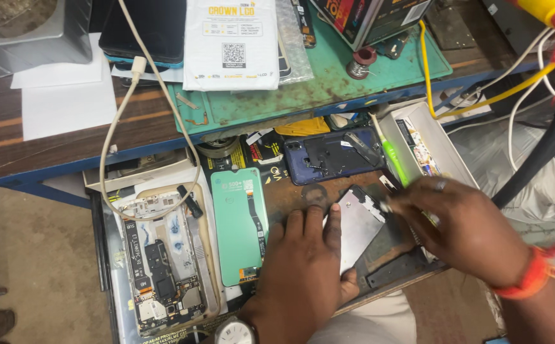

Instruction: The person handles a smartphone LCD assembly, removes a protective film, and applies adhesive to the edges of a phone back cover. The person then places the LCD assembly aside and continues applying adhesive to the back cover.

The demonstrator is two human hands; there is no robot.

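Observation:
My left hand (303,264) lies flat on the drawer's contents, its fingers pressing down a silver metal phone frame plate (359,220). My right hand (462,226), blurred, grips a screwdriver with a green handle (393,160) whose tip meets the plate's upper right corner. A green-backed phone display (242,223) rests just left of my left hand. Beyond the plate lies a dark blue phone back housing (331,156).
An opened phone with its circuit board exposed (163,261) lies at the drawer's left under a white charging cable (138,67). A white box (427,146) stands at the right. On the green bench mat (328,83) sit a white packet, a solder spool (360,62) and yellow wires.

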